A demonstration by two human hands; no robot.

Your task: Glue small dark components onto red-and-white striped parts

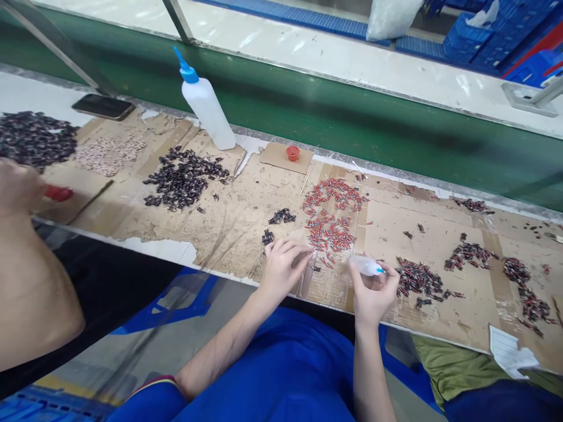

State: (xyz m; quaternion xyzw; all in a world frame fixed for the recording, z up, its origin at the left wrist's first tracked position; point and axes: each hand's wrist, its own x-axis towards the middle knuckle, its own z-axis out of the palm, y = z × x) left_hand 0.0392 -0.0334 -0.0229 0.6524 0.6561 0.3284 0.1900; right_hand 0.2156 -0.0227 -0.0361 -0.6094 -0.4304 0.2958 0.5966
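Note:
My right hand (373, 293) is closed around a small translucent squeeze bottle (364, 265) with a blue tip, tilted to the right above the cardboard. My left hand (284, 266) has its thumb and forefinger pinched together at the lower left edge of a spread of small red-and-black parts (331, 225). Whatever is between those fingertips is too small to make out. A small dark part (315, 268) lies just below the pinch. Two little clusters of black parts (281, 216) are behind my left hand. Beside my right hand is a pile of black-and-red pieces (417, 278).
A large white bottle (209, 111) stands behind a heap of black parts (180, 179). A red cup (292, 153) sits on a cardboard square. At left, a co-worker's arm (30, 281) reaches over the bench near a phone (103, 106). A green belt (334, 102) runs behind.

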